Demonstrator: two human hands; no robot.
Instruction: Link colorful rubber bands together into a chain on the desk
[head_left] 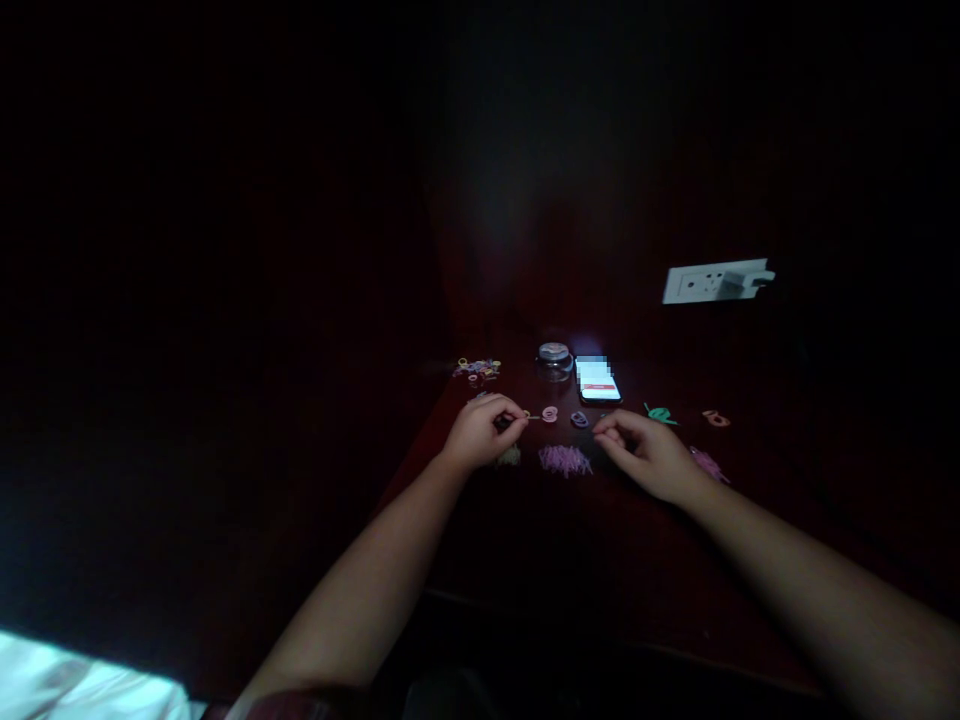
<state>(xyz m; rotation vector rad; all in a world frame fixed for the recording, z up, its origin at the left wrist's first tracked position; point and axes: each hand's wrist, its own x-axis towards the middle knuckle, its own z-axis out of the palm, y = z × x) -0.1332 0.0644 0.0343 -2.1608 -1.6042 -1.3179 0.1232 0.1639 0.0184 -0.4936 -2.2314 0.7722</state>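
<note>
A round, clear jar (pixel 555 366) stands by the phone (pixel 598 382); what's inside is too dark to see. On the red table (pixel 555 550), purple strips (pixel 565 460) make a messy heap below a pink ring (pixel 550 414) and a purple ring (pixel 579 420). The left hand (pixel 484 432) and right hand (pixel 651 455) have bent fingers; I can't tell if they hold anything.

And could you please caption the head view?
Left hand and right hand flank a small purple pile, lit phone beyond.
</note>
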